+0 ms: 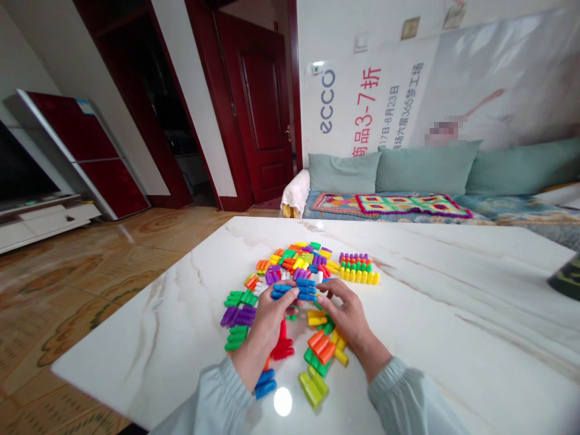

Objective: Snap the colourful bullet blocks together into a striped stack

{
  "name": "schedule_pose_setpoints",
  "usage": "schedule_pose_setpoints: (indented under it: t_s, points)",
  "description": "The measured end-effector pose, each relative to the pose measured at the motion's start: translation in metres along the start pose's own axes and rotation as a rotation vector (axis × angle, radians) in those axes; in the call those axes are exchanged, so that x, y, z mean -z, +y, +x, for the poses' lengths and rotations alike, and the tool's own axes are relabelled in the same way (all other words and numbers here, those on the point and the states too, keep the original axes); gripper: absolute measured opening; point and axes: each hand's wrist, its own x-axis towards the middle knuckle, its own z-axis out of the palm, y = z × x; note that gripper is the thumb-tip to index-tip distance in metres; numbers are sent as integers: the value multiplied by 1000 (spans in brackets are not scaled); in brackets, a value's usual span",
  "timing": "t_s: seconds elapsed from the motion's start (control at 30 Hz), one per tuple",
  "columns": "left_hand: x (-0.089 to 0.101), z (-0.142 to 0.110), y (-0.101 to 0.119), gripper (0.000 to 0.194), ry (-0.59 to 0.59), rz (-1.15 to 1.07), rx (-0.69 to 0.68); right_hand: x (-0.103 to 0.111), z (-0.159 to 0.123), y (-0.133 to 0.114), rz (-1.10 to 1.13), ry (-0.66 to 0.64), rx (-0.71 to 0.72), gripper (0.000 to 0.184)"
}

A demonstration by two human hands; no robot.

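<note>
While in the grip of left hand (pixel 270 315) and right hand (pixel 348 309), blue pieces (pixel 307 290) lengthwise left-to-right

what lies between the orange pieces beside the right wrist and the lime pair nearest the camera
Green pieces lie between the orange pieces and the lime pair, as the head view shows.

Blocks (pixel 306 290) between hands (pixel 268 317); other pieces (pixel 321 347) on table (pixel 453 302), below and beyond; rows (pixel 359 276) past right hand (pixel 351 315); sofa (pixel 487 206) behind.

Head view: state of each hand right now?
Left hand: closed, holding blue blocks.
Right hand: at the blue blocks' right end; grip cannot be told.
</note>
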Motion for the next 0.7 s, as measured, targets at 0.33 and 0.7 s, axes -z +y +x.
schedule_pose_setpoints:
  t_s: [0.33,0.7]
  points:
    - [-19,2,-7,38,-52,10,-82,-3,0,-8,195,41,39,27]
    - [-8,13,-16,28,-185,5,-161,14,5,17,-38,473,-53,31]
